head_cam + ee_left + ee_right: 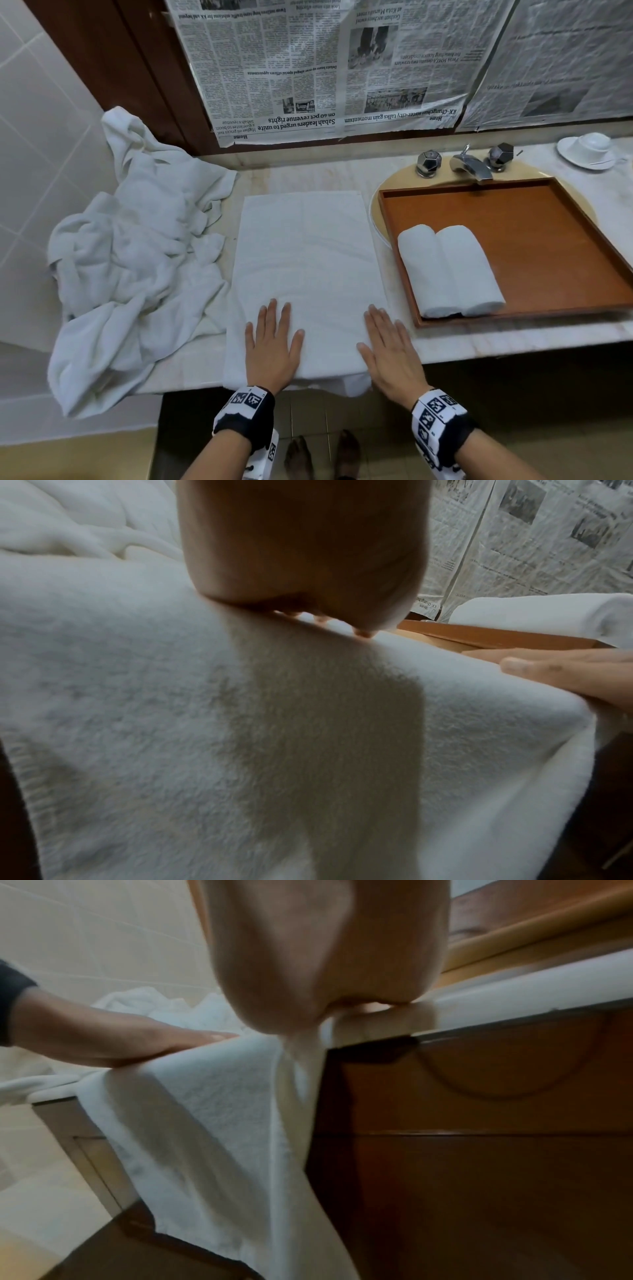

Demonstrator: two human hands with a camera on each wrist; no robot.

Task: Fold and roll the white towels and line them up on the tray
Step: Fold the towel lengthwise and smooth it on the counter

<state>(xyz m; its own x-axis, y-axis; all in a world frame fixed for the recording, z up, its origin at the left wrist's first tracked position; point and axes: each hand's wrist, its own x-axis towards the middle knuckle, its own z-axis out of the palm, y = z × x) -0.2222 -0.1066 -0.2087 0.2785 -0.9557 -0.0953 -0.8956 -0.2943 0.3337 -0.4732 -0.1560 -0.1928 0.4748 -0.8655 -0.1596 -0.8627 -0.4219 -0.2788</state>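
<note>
White folded towel (301, 274) flat on tabletop (479, 342), long axis running 6 to 12, both hands, left (274, 346) and right (390, 356), spread flat on its 6 o'clock end; tray (565, 240) at 3.

A pale marble countertop (513, 337) carries everything. On it lie a flat folded towel (305, 260), a heap of crumpled towels (137, 246), and a cup and saucer (587, 150). A wooden tray (548, 240) sits over the sink.
</note>
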